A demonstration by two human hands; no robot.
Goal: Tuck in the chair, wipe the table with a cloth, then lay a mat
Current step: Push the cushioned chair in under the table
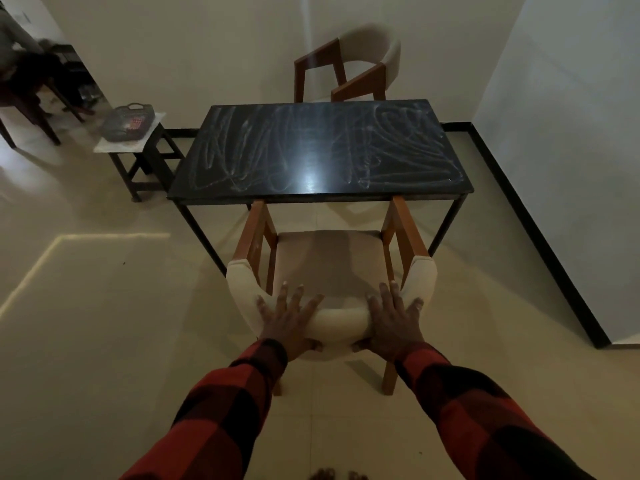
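Pale tiled floor [104,341], cream walls [207,46] (dim light), small side stool [138,147].

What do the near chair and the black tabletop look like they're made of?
Near chair: frame looks like orange-brown wood; seat and curved backrest look padded in matte cream fabric. Tabletop: probably polished black stone or glass, given the sharp light glare; whitish smears streak it.

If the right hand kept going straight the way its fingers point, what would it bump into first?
The right hand rests on the chair backrest, fingers pointing toward the table. Going straight on over the seat, it would probably meet the table's front edge first, though depth is hard to judge.
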